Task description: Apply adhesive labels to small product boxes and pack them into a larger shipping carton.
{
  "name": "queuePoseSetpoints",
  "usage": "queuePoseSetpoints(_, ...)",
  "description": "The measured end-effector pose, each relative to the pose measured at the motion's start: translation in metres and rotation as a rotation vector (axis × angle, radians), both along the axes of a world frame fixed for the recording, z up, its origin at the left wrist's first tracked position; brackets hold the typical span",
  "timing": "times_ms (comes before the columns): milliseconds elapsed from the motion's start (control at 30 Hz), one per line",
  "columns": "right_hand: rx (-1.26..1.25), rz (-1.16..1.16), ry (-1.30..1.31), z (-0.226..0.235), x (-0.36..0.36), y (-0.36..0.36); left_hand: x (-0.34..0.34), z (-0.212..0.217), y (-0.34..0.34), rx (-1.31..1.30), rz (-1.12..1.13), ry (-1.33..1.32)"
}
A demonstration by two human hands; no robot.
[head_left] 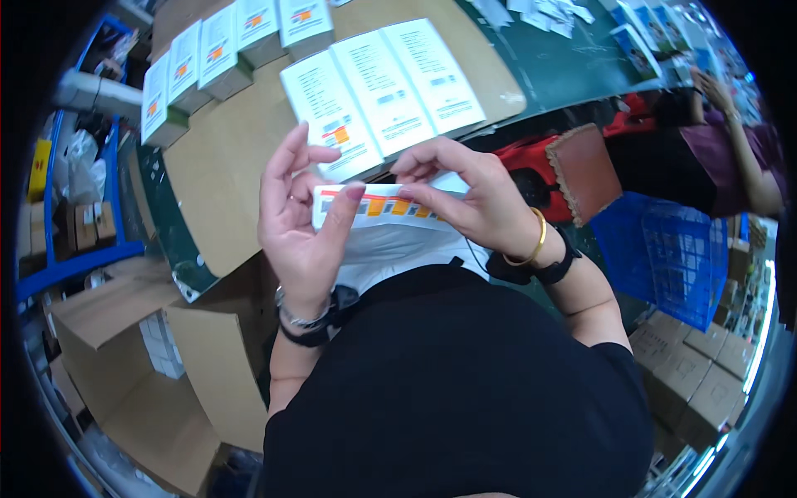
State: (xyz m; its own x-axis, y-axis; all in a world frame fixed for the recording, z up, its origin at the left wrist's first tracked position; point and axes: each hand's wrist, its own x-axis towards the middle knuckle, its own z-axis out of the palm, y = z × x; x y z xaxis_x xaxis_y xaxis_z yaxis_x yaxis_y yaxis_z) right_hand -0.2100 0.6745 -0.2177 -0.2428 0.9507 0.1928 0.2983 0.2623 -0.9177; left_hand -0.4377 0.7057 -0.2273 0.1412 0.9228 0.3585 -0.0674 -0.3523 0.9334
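My left hand [292, 224] holds one end of a white strip of stickers [375, 206] between thumb and fingers, the other fingertips raised. Orange-and-white labels run along the strip. My right hand [481, 191] pinches the strip's other end, though its fingertips partly cover what they grip. Just beyond my hands, three white printed boxes lie side by side on the table. The left box [320, 95] bears an orange sticker near its lower edge; no orange sticker shows on the middle box [378, 79] or the right box [427, 62].
Several upright boxes [217, 51] with orange stickers stand in a row at the far left of the brown board [217, 195]. An open carton [149, 390] sits at lower left. Rightward are a brown stool seat [584, 170], a blue crate [656, 257], stacked cartons [685, 365] and another person [739, 158].
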Motion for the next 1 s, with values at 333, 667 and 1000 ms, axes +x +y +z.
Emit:
queuePoseSetpoints(333,0.084,-0.077,-0.246,-0.008,0.051,-0.027,-0.031,-0.032,0.0,-0.132,0.158,-0.07)
queuePoseSetpoints(667,-0.022,-0.101,0.074,-0.016,0.067,-0.049,-0.076,-0.037,0.012,-0.157,0.28,0.018)
queuePoseSetpoints(1000,-0.211,-0.32,0.238,-0.019,0.06,-0.022,-0.077,-0.027,0.041,-0.098,0.319,-0.077)
